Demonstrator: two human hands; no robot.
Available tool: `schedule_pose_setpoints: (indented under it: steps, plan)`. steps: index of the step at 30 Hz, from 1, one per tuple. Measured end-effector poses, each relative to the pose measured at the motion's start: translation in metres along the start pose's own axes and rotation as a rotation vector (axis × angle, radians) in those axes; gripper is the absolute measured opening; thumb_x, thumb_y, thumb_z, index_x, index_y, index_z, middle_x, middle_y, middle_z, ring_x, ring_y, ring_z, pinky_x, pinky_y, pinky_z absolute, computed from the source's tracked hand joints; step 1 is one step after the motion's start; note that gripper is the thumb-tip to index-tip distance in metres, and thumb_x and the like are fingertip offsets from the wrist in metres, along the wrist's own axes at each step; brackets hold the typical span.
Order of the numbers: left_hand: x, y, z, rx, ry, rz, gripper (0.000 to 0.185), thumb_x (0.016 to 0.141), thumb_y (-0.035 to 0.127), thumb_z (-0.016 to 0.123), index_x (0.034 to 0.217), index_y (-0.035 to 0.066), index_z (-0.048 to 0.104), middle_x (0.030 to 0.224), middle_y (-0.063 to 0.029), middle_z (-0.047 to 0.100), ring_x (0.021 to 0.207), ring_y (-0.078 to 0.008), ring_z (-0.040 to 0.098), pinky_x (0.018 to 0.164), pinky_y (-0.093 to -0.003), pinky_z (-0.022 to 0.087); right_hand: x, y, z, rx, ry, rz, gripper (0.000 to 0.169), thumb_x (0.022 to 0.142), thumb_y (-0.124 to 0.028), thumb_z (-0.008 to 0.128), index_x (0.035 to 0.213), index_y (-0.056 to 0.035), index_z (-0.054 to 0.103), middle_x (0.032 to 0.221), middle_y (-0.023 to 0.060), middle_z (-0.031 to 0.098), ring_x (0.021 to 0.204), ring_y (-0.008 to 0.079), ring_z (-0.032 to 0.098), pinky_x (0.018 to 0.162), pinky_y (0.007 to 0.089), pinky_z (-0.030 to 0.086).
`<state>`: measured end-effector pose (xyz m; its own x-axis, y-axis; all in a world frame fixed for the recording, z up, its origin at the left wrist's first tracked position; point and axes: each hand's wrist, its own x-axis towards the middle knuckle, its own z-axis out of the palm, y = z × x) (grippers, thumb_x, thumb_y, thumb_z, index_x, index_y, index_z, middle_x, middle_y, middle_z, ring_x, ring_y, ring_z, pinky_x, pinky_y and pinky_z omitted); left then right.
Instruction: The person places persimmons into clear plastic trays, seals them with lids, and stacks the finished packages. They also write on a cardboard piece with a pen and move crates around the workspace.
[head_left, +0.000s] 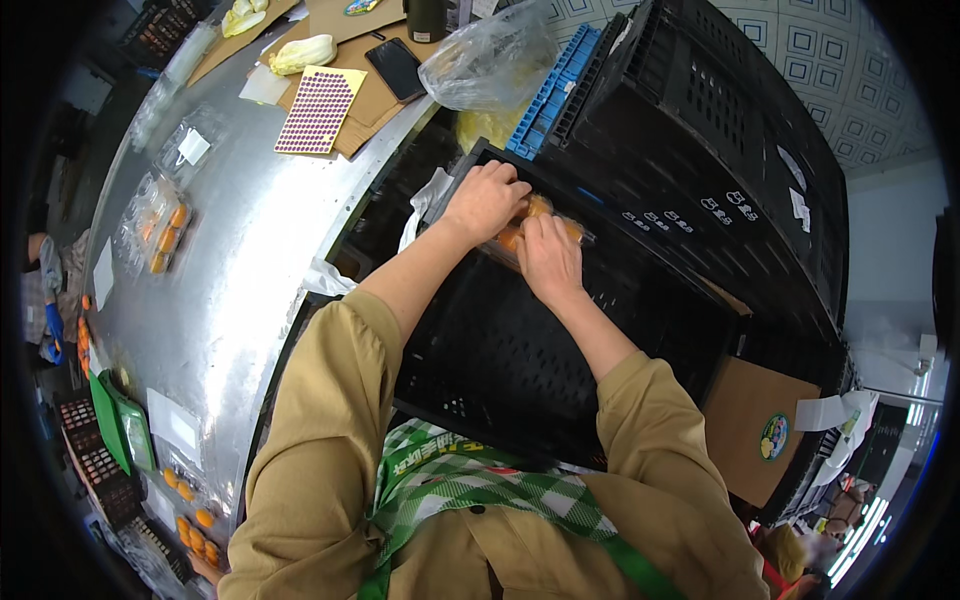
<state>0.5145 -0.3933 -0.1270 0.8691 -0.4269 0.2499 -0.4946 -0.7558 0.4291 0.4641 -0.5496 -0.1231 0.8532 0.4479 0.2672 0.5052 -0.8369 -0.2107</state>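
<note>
Both of my hands are at the far end of a black plastic crate (487, 352). Between them is a clear plastic pack of orange fruit (508, 238), partly covered by my fingers. My left hand (489, 201) grips the pack's far left side, close to the crate's rim. My right hand (551, 253) lies over its near side with the fingers bent down onto it. The pack's underside is hidden, so I cannot tell if it rests on the crate floor.
Stacked black crates (675, 150) rise on the right beside a blue crate (555, 90). On the steel table (247, 225) are fruit packs (166, 232), a sticker sheet (321, 111), a phone (396, 69) and a green scale (124, 424). A cardboard box (757, 420) stands at right.
</note>
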Motion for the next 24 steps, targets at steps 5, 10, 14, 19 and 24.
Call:
schedule_pose_setpoints:
  steps: [5,10,14,19,24]
  plan:
    - [-0.019,0.002,-0.012,-0.083,0.198,0.054,0.039,0.075,0.025,0.068,0.11,0.008,0.06,0.113,-0.0102,0.054,0.112,-0.0282,0.048,0.094,-0.0393,0.038,0.0,0.003,-0.011,-0.011,-0.039,-0.01,0.027,0.073,-0.02,0.07,0.089,-0.0071,0.053,0.087,0.0082,0.051,0.086,0.0261,0.053,0.072,0.0382,0.046]
    - [-0.052,0.027,-0.014,-0.112,0.366,-0.184,0.043,0.068,0.009,0.072,0.108,0.009,0.056,0.109,-0.0106,0.052,0.105,-0.0301,0.05,0.088,-0.041,0.04,0.002,0.013,-0.021,0.025,0.046,-0.03,0.043,0.067,-0.023,0.076,0.1,-0.0069,0.054,0.104,0.0101,0.051,0.099,0.0277,0.05,0.081,0.0388,0.04]
    - [-0.06,0.022,0.005,0.017,0.299,-0.06,0.029,0.068,0.008,0.069,0.096,0.011,0.061,0.097,-0.0034,0.056,0.099,-0.0241,0.052,0.085,-0.0369,0.039,0.007,0.02,-0.024,0.208,0.017,-0.031,0.046,0.069,-0.021,0.075,0.106,-0.0049,0.054,0.111,0.0131,0.052,0.102,0.0302,0.05,0.087,0.0408,0.041]
    - [-0.052,0.014,0.011,0.117,0.264,-0.031,0.011,0.072,0.012,0.063,0.082,0.012,0.061,0.087,-0.0021,0.054,0.091,-0.0212,0.052,0.081,-0.035,0.037,0.025,0.041,-0.013,0.272,-0.087,0.016,0.029,0.076,-0.01,0.064,0.102,-0.002,0.053,0.105,0.0142,0.056,0.098,0.0315,0.054,0.085,0.0399,0.045]
    - [-0.051,0.015,0.008,0.158,0.233,-0.024,0.008,0.073,0.013,0.061,0.08,0.012,0.059,0.085,-0.0016,0.053,0.088,-0.0201,0.052,0.079,-0.0352,0.037,0.035,0.035,-0.011,0.014,-0.262,0.02,0.015,0.077,0.0,0.055,0.091,-0.0003,0.049,0.097,0.0176,0.059,0.091,0.0319,0.061,0.077,0.0377,0.051]
